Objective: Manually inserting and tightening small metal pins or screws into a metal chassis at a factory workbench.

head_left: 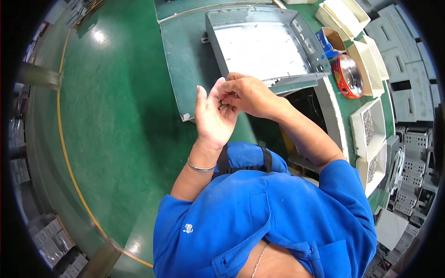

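Observation:
My left hand (212, 121) is turned palm up in front of the table edge, thumb spread away and the other fingers slightly curled. Small dark metal pieces (221, 106) rest in its palm; their exact kind is too small to make out. Over that palm comes my right hand (249, 96), fingertips pinched together on one of the small pieces. Just beyond both hands sits a grey sheet-metal box (222, 44) with a perforated side and a bright white inner bottom. A few tiny dark bits lie inside it.
The box rests on a green-topped table (178, 60). To the right stand a small blue carton (323, 44), a red round tin (340, 76) and cream bins (359, 127), some with small grey parts. Stacked white perforated panels (412, 167) fill the far right. A yellow line (65, 143) crosses the green floor.

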The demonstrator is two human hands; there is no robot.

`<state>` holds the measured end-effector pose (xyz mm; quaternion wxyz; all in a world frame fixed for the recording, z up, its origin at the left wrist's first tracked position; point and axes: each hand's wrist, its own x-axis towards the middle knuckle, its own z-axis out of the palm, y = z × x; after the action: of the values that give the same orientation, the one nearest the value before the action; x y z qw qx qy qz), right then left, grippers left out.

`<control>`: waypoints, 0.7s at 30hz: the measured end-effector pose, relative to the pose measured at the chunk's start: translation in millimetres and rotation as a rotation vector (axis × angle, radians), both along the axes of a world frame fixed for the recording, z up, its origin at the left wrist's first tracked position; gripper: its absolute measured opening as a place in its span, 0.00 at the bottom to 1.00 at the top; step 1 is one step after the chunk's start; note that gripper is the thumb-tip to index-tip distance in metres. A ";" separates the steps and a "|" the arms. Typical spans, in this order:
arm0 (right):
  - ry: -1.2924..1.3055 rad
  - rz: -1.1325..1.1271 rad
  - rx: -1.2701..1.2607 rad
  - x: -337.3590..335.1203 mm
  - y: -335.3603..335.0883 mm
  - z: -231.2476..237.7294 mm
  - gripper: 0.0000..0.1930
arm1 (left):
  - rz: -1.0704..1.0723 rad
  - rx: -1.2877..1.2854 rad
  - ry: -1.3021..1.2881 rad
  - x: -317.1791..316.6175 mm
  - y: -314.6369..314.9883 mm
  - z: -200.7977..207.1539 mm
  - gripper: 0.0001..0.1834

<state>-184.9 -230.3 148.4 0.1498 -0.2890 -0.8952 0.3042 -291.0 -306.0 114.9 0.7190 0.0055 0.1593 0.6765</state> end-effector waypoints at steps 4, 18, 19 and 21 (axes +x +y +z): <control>0.000 0.005 -0.052 15.9 -19.8 0.4 0.06 | -0.104 0.111 -0.097 4.9 -14.7 -18.8 0.36; 1.107 -0.671 -1.255 53.0 -52.5 -88.6 0.05 | -0.148 -0.199 -0.105 5.7 -41.2 -47.4 0.26; 1.135 -0.753 -1.301 50.5 -52.0 -99.8 0.06 | -0.150 -0.231 -0.098 -0.7 -40.1 -54.1 0.25; 1.215 -0.797 -1.367 39.8 -49.3 -123.1 0.09 | -0.169 -0.247 -0.089 -15.2 -38.6 -69.1 0.24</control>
<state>-145.1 -279.6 25.3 0.4752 -0.3877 -0.1369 0.7779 -306.2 -344.5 45.8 0.7748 -0.0995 0.2084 0.5885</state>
